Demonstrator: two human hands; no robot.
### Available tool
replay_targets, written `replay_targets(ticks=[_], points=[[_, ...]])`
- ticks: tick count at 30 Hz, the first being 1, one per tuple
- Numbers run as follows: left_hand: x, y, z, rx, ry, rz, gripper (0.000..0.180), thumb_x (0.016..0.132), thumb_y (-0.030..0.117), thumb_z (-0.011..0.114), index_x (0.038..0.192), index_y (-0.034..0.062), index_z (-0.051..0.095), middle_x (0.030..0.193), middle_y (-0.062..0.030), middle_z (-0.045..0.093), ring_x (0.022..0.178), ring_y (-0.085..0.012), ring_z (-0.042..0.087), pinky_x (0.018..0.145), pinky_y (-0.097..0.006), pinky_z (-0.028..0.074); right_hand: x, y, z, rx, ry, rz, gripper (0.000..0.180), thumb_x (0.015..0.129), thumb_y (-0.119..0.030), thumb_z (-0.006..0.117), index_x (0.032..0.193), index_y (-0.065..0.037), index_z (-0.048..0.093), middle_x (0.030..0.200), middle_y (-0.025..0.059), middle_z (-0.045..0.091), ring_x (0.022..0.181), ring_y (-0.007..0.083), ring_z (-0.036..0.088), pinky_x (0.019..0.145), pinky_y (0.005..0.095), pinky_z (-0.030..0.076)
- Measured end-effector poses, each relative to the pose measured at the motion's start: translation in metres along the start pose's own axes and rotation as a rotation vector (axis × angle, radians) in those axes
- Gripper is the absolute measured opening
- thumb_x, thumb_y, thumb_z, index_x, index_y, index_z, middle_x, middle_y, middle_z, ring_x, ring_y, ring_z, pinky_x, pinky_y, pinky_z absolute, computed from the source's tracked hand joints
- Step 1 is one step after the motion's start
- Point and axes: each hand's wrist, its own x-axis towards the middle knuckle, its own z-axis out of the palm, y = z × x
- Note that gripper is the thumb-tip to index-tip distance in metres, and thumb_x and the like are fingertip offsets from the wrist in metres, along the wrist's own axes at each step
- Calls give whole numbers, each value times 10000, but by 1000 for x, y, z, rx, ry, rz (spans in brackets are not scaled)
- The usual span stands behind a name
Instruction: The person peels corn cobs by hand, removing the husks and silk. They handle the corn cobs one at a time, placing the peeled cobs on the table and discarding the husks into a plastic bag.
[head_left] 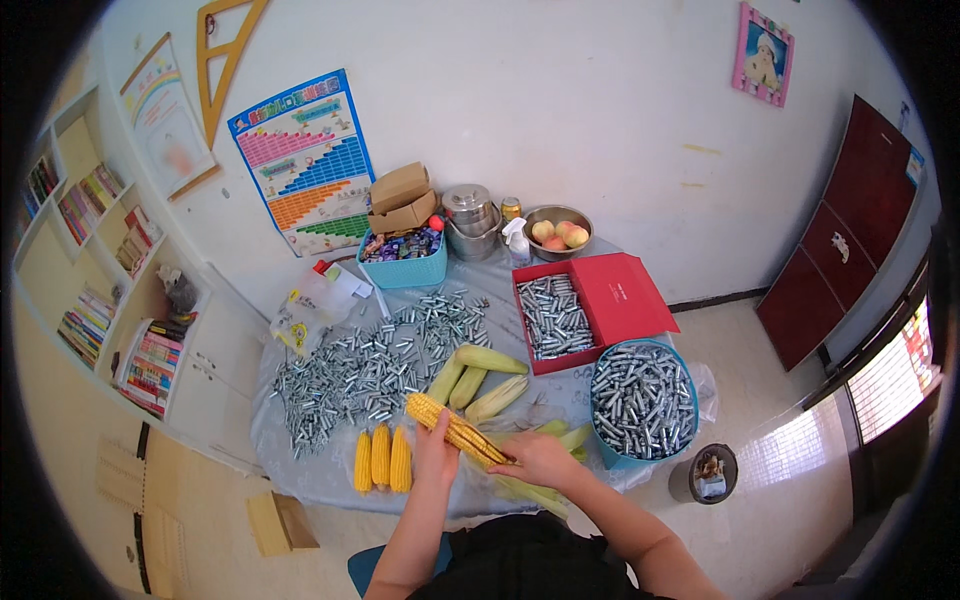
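The fingers of both hands close on one peeled corn cob, held slanted above the near edge of the surface: the left hand wraps its middle from below, and the right hand grips its lower end, where pale green husk trails. Three more bare yellow cobs lie side by side at the near edge, just left of the left hand, and three unpeeled green ears lie beyond the held one. Small shiny metal cylinders are strewn across the grey cloth. More fill an open red box towards the far right and a round blue basket at the right edge. A blue basket of wrapped packets, brown cardboard boxes, steel pots and a bowl of peaches line the far edge below a colourful chart on the wall.
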Motion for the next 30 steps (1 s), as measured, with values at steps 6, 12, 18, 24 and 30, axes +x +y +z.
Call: replay_targets(ticks=[6, 12, 18, 24, 30], points=[[-4, -2, 10, 74, 63, 61, 402, 855, 26, 575, 1193, 89, 366, 1047, -52, 496, 942, -179, 525, 817, -334, 469, 3, -1, -8, 66, -257, 91, 382, 814, -462, 548, 792, -89, 625, 682, 129, 586, 669, 315, 589, 591, 414, 461], [-6, -1, 12, 71, 91, 60, 419, 854, 19, 573, 1203, 97, 355, 1061, -48, 492, 957, -179, 518, 834, -336, 461, 1, 6, 3, 147, -236, 117, 345, 874, -382, 481, 828, -80, 641, 688, 149, 599, 674, 352, 580, 597, 443, 455], [-8, -2, 13, 58, 44, -6, 364, 884, 89, 549, 1203, 106, 375, 1063, -47, 494, 962, -184, 511, 859, -349, 444, 5, 25, 18, 552, 152, 376, 274, 885, -269, 517, 789, -26, 601, 588, 106, 534, 546, 191, 547, 528, 346, 430], [-8, 1, 6, -71, 28, -151, 353, 915, 325, 497, 1180, 98, 443, 1023, -39, 511, 927, -197, 506, 857, -369, 418, 12, 36, -16, 1050, 780, 619, 300, 932, -264, 482, 795, -28, 607, 634, -2, 550, 560, 68, 487, 521, 230, 403], [-3, 8, 7, -136, 58, -95, 343, 914, 432, 446, 1036, 120, 518, 886, -63, 549, 858, -217, 526, 799, -382, 441, -6, 48, -12, 1061, 546, 608, 229, 919, -227, 513, 933, -26, 622, 753, 2, 589, 641, 60, 514, 589, 203, 420]])
